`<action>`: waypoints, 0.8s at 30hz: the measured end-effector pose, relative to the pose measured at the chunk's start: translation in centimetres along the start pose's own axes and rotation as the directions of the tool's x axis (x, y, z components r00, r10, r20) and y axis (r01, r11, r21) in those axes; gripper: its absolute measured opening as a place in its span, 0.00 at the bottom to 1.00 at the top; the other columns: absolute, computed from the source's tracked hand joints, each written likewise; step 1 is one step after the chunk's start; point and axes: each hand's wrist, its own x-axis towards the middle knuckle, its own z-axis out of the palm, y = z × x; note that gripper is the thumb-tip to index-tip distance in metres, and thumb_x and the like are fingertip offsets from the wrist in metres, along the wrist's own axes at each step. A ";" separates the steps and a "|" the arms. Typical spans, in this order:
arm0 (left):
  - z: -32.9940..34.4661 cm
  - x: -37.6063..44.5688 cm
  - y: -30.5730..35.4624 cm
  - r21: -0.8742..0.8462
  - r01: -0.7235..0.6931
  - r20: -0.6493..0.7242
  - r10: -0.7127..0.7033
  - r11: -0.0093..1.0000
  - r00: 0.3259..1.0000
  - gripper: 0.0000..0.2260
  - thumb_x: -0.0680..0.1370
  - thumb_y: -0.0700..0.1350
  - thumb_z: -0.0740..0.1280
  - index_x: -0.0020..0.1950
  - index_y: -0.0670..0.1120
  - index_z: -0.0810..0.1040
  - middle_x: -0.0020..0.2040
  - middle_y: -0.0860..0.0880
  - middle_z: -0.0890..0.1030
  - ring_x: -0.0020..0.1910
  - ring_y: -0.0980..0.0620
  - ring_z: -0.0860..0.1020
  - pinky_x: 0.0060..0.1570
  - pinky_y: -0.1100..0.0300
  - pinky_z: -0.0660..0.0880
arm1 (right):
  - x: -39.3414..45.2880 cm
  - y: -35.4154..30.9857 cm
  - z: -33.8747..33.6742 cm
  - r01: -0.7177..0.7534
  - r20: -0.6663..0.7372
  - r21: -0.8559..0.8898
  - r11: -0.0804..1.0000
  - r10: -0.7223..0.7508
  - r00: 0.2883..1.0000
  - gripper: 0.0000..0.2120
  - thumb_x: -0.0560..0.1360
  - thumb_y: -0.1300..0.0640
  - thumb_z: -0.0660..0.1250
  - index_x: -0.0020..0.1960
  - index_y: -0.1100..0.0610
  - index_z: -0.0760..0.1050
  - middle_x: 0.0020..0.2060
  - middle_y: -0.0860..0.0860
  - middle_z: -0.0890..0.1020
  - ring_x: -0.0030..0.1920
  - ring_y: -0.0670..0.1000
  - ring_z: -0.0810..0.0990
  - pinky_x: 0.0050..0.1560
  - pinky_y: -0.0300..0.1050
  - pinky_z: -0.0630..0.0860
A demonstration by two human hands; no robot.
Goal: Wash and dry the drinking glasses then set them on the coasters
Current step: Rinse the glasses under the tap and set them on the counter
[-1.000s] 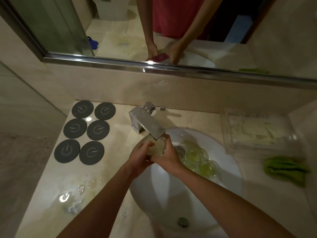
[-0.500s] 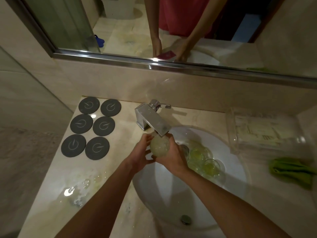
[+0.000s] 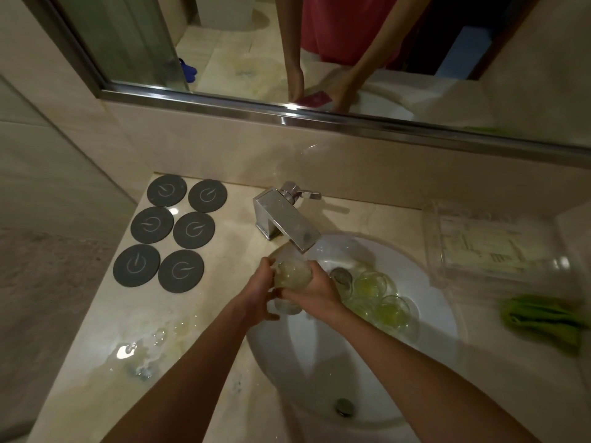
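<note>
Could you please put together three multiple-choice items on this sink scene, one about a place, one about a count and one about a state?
1. Where does the green cloth lie?
A. on the counter right of the basin
B. on the coasters
C. inside the basin

2. How many dark coasters lie left of the faucet?
A. four
B. six
C. eight

3. What is happening to the glass under the spout?
A. it stands on a coaster
B. it lies on the cloth
C. both hands hold it

Answers: 1 A, the cloth sits past the basin rim; 2 B, three rows of two; 3 C, the left hand and right hand wrap it.
</note>
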 end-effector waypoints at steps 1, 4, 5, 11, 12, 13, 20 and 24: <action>-0.1 0.0 -0.1 0.024 0.028 -0.001 -0.028 0.999 1.000 0.24 0.82 0.61 0.49 0.57 0.47 0.77 0.55 0.46 0.79 0.56 0.44 0.78 0.63 0.39 0.69 | 0.0 -0.2 -0.1 -0.076 0.060 0.073 0.994 0.071 0.996 0.29 0.61 0.41 0.79 0.56 0.45 0.69 0.49 0.45 0.82 0.51 0.47 0.82 0.53 0.50 0.82; -0.5 -0.1 -0.3 0.100 0.064 -0.037 -0.060 0.993 0.997 0.27 0.81 0.63 0.49 0.57 0.44 0.78 0.52 0.41 0.82 0.52 0.43 0.80 0.60 0.41 0.75 | 0.0 -1.6 -0.5 -0.336 0.251 0.242 0.910 0.275 0.928 0.21 0.69 0.39 0.73 0.54 0.50 0.74 0.49 0.52 0.84 0.50 0.51 0.83 0.50 0.47 0.80; -0.6 0.0 -0.3 0.123 0.063 -0.047 -0.057 0.990 0.997 0.27 0.81 0.63 0.51 0.58 0.44 0.77 0.52 0.41 0.81 0.51 0.44 0.80 0.58 0.43 0.76 | 0.2 -1.9 -0.5 -0.400 0.292 0.275 0.875 0.320 0.901 0.21 0.70 0.38 0.72 0.54 0.52 0.76 0.49 0.54 0.85 0.47 0.52 0.83 0.48 0.46 0.79; -1.1 -0.1 0.2 0.210 0.009 -0.020 -0.005 0.978 1.000 0.19 0.81 0.59 0.57 0.59 0.45 0.77 0.53 0.42 0.81 0.51 0.45 0.79 0.51 0.49 0.80 | 1.1 -2.1 -0.5 -0.539 0.387 0.409 0.736 0.395 0.833 0.17 0.72 0.39 0.71 0.48 0.51 0.72 0.46 0.57 0.81 0.47 0.54 0.80 0.46 0.44 0.77; -1.2 -0.1 0.3 0.211 -0.010 0.004 0.009 0.977 1.000 0.18 0.81 0.58 0.59 0.60 0.46 0.77 0.54 0.42 0.81 0.51 0.45 0.79 0.50 0.51 0.80 | 1.2 -2.0 -0.5 -0.516 0.380 0.406 0.754 0.374 0.846 0.17 0.72 0.40 0.72 0.49 0.51 0.73 0.45 0.56 0.81 0.46 0.53 0.80 0.46 0.43 0.78; -1.2 -0.1 0.3 0.218 -0.037 0.035 0.030 0.975 0.999 0.17 0.81 0.57 0.61 0.62 0.47 0.76 0.55 0.42 0.81 0.52 0.45 0.80 0.50 0.51 0.80 | 1.4 -1.8 -0.5 -0.481 0.363 0.406 0.777 0.346 0.865 0.18 0.71 0.40 0.73 0.51 0.52 0.75 0.44 0.55 0.82 0.44 0.52 0.81 0.44 0.43 0.77; -0.8 1.2 -0.9 0.394 -0.410 0.086 0.411 0.823 0.908 0.26 0.74 0.36 0.75 0.68 0.47 0.70 0.55 0.46 0.78 0.43 0.56 0.83 0.38 0.62 0.80 | 1.9 -1.6 -0.9 -0.308 0.256 0.480 0.821 0.205 0.945 0.36 0.65 0.45 0.80 0.67 0.49 0.67 0.53 0.56 0.85 0.46 0.53 0.84 0.42 0.44 0.80; -0.5 2.3 -0.7 0.469 -0.522 0.090 0.549 0.712 0.831 0.26 0.71 0.33 0.76 0.66 0.41 0.74 0.46 0.48 0.82 0.36 0.59 0.82 0.35 0.65 0.78 | 1.5 -1.5 -1.5 -0.278 0.215 0.563 0.778 0.187 0.959 0.36 0.70 0.51 0.79 0.71 0.48 0.63 0.55 0.55 0.84 0.50 0.51 0.85 0.46 0.43 0.81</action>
